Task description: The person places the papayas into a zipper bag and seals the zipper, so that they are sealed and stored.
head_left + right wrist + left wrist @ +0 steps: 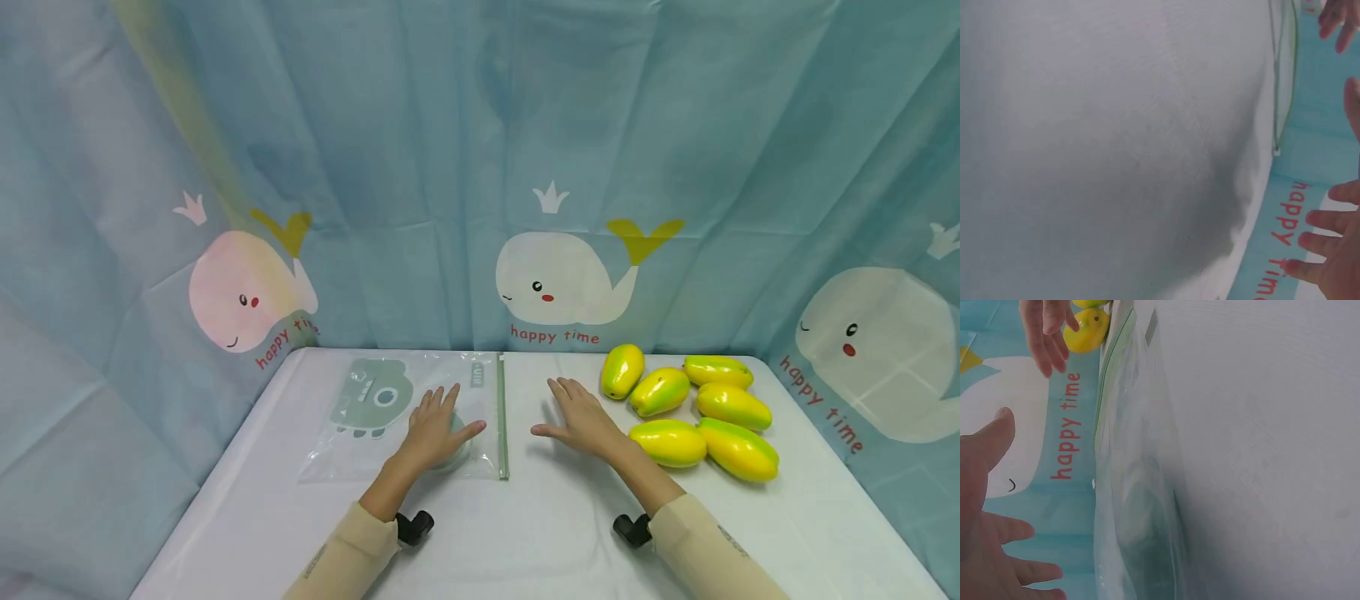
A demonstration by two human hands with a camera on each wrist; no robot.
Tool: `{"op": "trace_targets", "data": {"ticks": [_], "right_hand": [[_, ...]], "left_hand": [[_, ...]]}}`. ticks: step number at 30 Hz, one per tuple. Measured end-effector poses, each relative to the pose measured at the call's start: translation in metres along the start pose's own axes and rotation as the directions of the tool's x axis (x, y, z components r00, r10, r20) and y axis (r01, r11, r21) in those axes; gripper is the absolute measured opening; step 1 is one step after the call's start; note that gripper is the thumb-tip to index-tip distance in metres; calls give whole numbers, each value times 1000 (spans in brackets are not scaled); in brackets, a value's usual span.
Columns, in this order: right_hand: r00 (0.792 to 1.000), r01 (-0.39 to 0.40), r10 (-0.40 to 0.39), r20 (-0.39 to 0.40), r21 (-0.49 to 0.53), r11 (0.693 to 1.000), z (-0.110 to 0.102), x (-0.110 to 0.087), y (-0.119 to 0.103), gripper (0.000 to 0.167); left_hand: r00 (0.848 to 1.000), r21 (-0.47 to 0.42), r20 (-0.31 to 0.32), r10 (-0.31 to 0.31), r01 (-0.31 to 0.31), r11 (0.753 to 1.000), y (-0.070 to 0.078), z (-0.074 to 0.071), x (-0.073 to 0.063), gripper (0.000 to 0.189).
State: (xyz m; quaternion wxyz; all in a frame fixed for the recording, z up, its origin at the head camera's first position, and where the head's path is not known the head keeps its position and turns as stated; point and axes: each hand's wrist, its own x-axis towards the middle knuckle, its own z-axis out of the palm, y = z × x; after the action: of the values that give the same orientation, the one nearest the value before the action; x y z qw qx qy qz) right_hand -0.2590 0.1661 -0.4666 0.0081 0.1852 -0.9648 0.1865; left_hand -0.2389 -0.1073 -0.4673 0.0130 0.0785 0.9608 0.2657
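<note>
My left hand (435, 432) hovers over a clear zip bag (480, 417), fingers spread and holding nothing. The bag lies flat with a green dinosaur print (375, 392) and its green zip strip (503, 417) toward the right. To the right of that strip, my right hand (583, 418) is raised above the white table, its fingers extended and nothing in them. Several yellow-green mangoes lie beyond it, the nearest mango (667, 443) partly behind the right forearm. In the left wrist view the bag (1141, 487) bulges slightly along the tabletop.
A white cloth covers the table (525, 542). Other mangoes, among them one at the back (622, 372) and one at the front right (738, 450), lie grouped on the right side. A blue curtain (420, 167) with whale prints hangs around the table's back and sides.
</note>
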Motion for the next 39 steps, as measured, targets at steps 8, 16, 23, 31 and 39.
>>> {"op": "trace_targets", "data": {"ticks": [8, 16, 23, 31, 39], "right_hand": [[997, 15, -18, 72, 50, 999, 4, 13, -7, 93], [993, 61, -63, 99, 22, 998, 12, 23, -7, 95], [988, 112, -113, 102, 15, 994, 19, 33, -7, 92], [984, 140, -141, 112, 17, 990, 26, 38, -12, 90], [982, 122, -120, 147, 1, 993, 29, 42, -18, 90]], "left_hand": [[1000, -55, 13, -27, 28, 998, 5, 8, 10, 86], [1000, -95, 16, -15, 17, 995, 10, 18, 17, 84], [1000, -128, -5, 3, -3, 992, 18, 29, 26, 80], [999, -92, -34, -34, 31, 995, 25, 41, 34, 79], [993, -60, -52, -106, 103, 993, 29, 50, 40, 81]]}}
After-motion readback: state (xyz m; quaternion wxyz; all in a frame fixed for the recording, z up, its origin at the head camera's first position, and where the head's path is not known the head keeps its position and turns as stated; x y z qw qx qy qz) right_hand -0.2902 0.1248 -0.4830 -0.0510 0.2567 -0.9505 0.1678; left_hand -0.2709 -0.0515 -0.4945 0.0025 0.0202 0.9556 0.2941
